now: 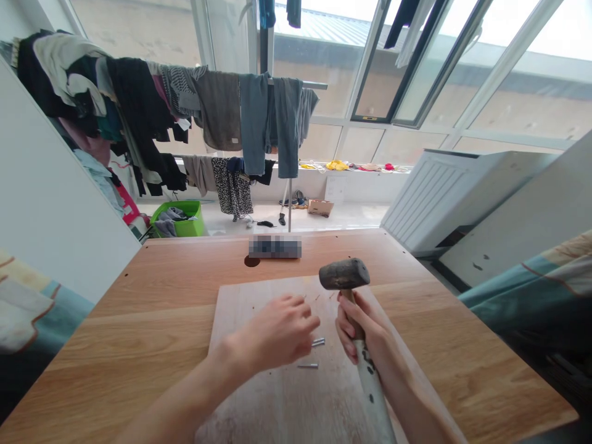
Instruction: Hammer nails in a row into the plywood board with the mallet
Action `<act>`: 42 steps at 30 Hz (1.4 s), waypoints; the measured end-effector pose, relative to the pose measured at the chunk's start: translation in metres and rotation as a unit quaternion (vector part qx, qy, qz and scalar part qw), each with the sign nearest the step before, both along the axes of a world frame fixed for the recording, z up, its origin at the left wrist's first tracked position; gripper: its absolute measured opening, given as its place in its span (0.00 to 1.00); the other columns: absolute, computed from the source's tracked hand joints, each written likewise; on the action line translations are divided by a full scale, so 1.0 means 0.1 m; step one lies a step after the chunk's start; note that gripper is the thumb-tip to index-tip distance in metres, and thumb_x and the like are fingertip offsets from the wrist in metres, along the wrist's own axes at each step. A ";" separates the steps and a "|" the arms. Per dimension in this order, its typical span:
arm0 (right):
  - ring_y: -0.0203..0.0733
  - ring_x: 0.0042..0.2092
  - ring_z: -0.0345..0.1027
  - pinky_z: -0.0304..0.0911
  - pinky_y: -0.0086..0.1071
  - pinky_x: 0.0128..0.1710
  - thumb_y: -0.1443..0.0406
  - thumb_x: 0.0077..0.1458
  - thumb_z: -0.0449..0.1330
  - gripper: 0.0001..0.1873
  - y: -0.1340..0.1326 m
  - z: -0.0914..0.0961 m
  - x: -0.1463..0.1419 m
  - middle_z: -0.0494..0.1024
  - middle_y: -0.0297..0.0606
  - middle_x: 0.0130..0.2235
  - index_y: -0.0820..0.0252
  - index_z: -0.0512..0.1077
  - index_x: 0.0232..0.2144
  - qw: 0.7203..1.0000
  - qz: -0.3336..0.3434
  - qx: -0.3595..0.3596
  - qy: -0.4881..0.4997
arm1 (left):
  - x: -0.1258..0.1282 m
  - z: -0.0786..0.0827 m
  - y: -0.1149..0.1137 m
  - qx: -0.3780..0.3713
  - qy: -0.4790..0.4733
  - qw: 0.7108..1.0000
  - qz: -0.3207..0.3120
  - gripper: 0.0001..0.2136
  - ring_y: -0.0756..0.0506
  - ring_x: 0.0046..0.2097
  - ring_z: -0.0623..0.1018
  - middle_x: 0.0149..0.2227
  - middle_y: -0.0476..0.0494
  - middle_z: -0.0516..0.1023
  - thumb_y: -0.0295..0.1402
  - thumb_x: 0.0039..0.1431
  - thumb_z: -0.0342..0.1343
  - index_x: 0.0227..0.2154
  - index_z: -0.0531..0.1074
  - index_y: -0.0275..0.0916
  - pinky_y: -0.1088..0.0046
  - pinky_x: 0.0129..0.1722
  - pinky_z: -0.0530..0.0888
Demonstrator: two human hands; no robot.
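My right hand [358,330] is closed around the wooden handle of a hammer [345,274], close under its dark head, which is raised a little above a pale wooden board [259,296]. My left hand [277,333] hovers over the middle of the board with fingers curled together; I cannot make out whether they pinch anything. Two loose nails [318,341] lie on the board just right of the left fingers, one near the fingertips and one lower, nail [308,365]. The board rests on a wooden table [161,296].
A dark round hole [251,261] marks the table's far middle. Beyond the table stand a clothes rack [259,117] full of laundry, a green basket [182,217] and white panels [444,191] leaning at right. Striped fabric [531,290] lies at both sides.
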State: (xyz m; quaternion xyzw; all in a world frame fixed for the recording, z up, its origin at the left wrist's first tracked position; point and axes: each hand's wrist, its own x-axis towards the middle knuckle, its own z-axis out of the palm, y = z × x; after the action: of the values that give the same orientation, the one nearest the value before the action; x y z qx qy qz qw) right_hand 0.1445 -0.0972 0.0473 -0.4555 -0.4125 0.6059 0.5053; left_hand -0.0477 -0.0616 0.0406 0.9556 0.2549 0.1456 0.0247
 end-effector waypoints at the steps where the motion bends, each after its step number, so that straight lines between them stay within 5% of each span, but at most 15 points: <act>1: 0.27 0.13 0.55 0.54 0.19 0.10 0.51 0.58 0.63 0.19 0.00 0.00 0.01 0.61 0.20 0.19 0.55 0.61 0.28 1.000 -0.011 -0.001 0.004 | 0.07 -0.02 -0.08 0.045 0.028 0.998 -0.021 0.01 0.42 0.39 0.76 0.35 0.43 0.78 0.29 0.62 0.57 0.34 0.71 0.37 0.66 0.39 0.70; 5: 0.26 0.14 0.54 0.51 0.19 0.11 0.52 0.57 0.64 0.21 0.02 -0.01 0.00 0.61 0.21 0.20 0.55 0.59 0.25 0.999 -0.036 -0.006 0.011 | 0.28 -0.13 -0.30 0.151 0.068 0.985 -0.036 0.02 0.42 0.34 0.76 0.31 0.43 0.78 0.24 0.64 0.55 0.36 0.72 0.34 0.65 0.34 0.69; 9: 0.27 0.14 0.54 0.50 0.20 0.11 0.50 0.55 0.65 0.20 0.03 -0.06 -0.01 0.61 0.20 0.19 0.55 0.62 0.29 0.999 -0.031 -0.016 -0.005 | 0.31 -0.13 -0.36 0.162 0.057 0.984 -0.045 0.02 0.43 0.32 0.75 0.30 0.44 0.76 0.24 0.64 0.54 0.36 0.72 0.34 0.66 0.31 0.68; 12: 0.27 0.14 0.54 0.51 0.20 0.11 0.49 0.56 0.64 0.19 0.02 -0.09 -0.03 0.60 0.20 0.19 0.55 0.64 0.32 0.999 -0.019 -0.021 -0.020 | 0.24 -0.04 -0.32 0.108 0.049 0.991 -0.064 0.03 0.43 0.35 0.76 0.33 0.42 0.77 0.23 0.63 0.54 0.37 0.72 0.34 0.66 0.36 0.71; 16: 0.28 0.14 0.54 0.51 0.20 0.10 0.47 0.58 0.61 0.20 0.01 -0.09 -0.05 0.60 0.19 0.19 0.55 0.63 0.34 0.999 0.009 -0.012 -0.046 | 0.02 0.07 -0.12 -0.061 -0.035 0.997 -0.037 0.08 0.46 0.39 0.78 0.37 0.44 0.78 0.20 0.61 0.55 0.37 0.74 0.38 0.71 0.39 0.73; 21: 0.28 0.14 0.53 0.54 0.20 0.09 0.45 0.57 0.61 0.22 0.02 -0.08 -0.09 0.61 0.19 0.19 0.56 0.63 0.35 0.998 0.025 -0.017 -0.051 | -0.35 -0.12 0.23 -0.225 -0.291 0.924 0.109 0.07 0.49 0.38 0.79 0.37 0.47 0.80 0.26 0.63 0.56 0.38 0.78 0.40 0.75 0.41 0.74; 24: 0.28 0.13 0.53 0.53 0.20 0.09 0.45 0.57 0.60 0.22 0.02 -0.09 -0.11 0.61 0.19 0.18 0.56 0.64 0.36 0.998 0.032 -0.018 -0.049 | -0.48 -0.29 0.32 -0.244 -0.342 0.889 0.181 0.05 0.48 0.36 0.78 0.35 0.47 0.81 0.28 0.61 0.57 0.36 0.79 0.39 0.74 0.39 0.75; 30: 0.28 0.13 0.53 0.55 0.20 0.09 0.46 0.58 0.60 0.21 -0.01 -0.09 -0.12 0.61 0.19 0.18 0.56 0.64 0.36 0.997 0.040 -0.017 -0.063 | -0.48 -0.36 0.24 -0.207 -0.296 0.918 0.162 0.08 0.49 0.37 0.76 0.36 0.47 0.79 0.27 0.63 0.54 0.37 0.79 0.40 0.73 0.40 0.72; 42: 0.27 0.13 0.52 0.52 0.20 0.09 0.47 0.60 0.58 0.20 0.00 -0.18 -0.13 0.61 0.19 0.19 0.57 0.64 0.38 0.997 0.061 -0.001 -0.053 | -0.50 -0.39 0.25 -0.232 -0.286 0.915 0.166 0.10 0.50 0.34 0.77 0.34 0.49 0.80 0.25 0.60 0.54 0.42 0.77 0.39 0.74 0.38 0.74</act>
State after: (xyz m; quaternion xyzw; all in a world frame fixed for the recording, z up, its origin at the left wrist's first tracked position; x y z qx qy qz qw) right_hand 0.1311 -0.0973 0.0293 -0.4614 -0.4650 0.6109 0.4446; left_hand -0.0975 -0.0361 0.0018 0.7845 0.4183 0.3517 0.2929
